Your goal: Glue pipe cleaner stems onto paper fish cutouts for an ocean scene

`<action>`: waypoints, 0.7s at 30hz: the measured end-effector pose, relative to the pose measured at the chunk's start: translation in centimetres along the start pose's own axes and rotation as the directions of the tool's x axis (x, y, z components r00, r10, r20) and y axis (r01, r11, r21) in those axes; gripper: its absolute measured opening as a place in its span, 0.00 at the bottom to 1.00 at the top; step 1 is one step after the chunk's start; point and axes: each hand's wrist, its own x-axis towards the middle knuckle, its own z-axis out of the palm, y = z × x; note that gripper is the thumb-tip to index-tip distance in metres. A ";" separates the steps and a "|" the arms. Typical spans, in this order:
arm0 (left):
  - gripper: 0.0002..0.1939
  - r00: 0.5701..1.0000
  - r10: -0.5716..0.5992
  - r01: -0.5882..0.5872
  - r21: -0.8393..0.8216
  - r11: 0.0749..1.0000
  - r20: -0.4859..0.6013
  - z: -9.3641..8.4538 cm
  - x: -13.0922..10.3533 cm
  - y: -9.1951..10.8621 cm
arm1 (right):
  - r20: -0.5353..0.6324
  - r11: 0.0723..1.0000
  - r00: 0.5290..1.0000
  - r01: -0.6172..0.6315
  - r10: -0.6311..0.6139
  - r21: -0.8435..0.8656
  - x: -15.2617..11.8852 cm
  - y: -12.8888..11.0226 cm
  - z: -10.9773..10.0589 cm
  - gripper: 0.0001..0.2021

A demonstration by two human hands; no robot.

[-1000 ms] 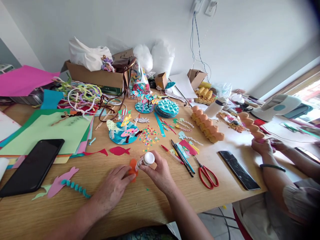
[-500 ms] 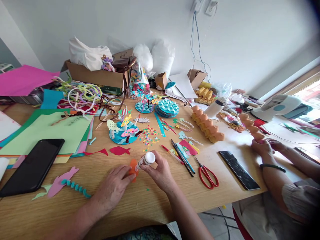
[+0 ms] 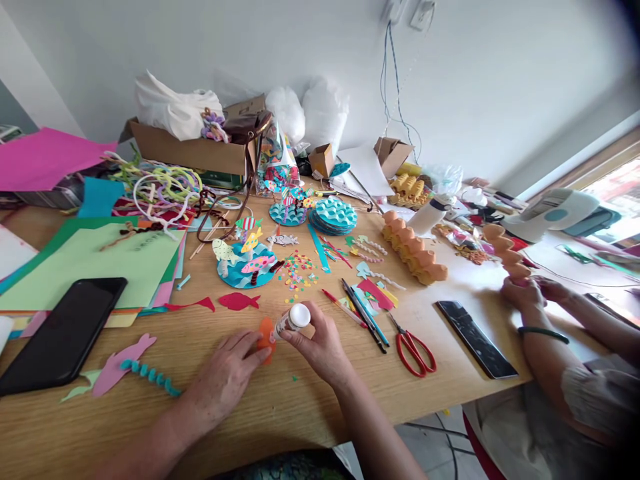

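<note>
My right hand (image 3: 320,343) is closed around a glue stick (image 3: 295,319), tilted with its round white end up and its lower end against an orange paper cutout (image 3: 267,337). My left hand (image 3: 233,367) holds that cutout down on the table with thumb and fingertips at its left edge, hiding part of it. Just beyond lies a red paper fish (image 3: 239,301). Left of my left hand are a pink paper fish (image 3: 123,367) and a curled teal pipe cleaner (image 3: 153,378). A blue round base (image 3: 240,275) carrying several paper fish stands farther back.
Red-handled scissors (image 3: 416,353), several pens (image 3: 367,313) and a phone (image 3: 475,339) lie to the right. Another person's hands (image 3: 530,293) hold an egg-carton strip (image 3: 507,257). A black phone (image 3: 65,337) and coloured paper sheets (image 3: 90,267) are at left. Confetti (image 3: 297,273) lies mid-table.
Both my hands and the glue stick stay in almost the same place at the orange cutout. The view has shifted very slightly.
</note>
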 end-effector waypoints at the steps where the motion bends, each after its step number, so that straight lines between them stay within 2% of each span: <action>1: 0.17 1.000 -0.001 0.001 0.001 1.000 -0.002 0.0 0.0 0.0 | 0.001 1.000 1.000 -0.005 0.005 -0.008 -0.1 0.0 0.0 0.10; 14: 0.15 1.000 0.015 -0.015 0.013 1.000 -0.004 -0.1 0.1 0.1 | -0.019 1.000 1.000 -0.016 0.016 -0.005 0.5 0.0 0.6 0.10; 21: 0.16 0.999 0.001 -0.001 -0.007 1.000 0.050 -0.6 0.4 0.3 | -0.044 1.000 0.999 -0.007 0.007 -0.010 0.8 0.1 0.5 0.10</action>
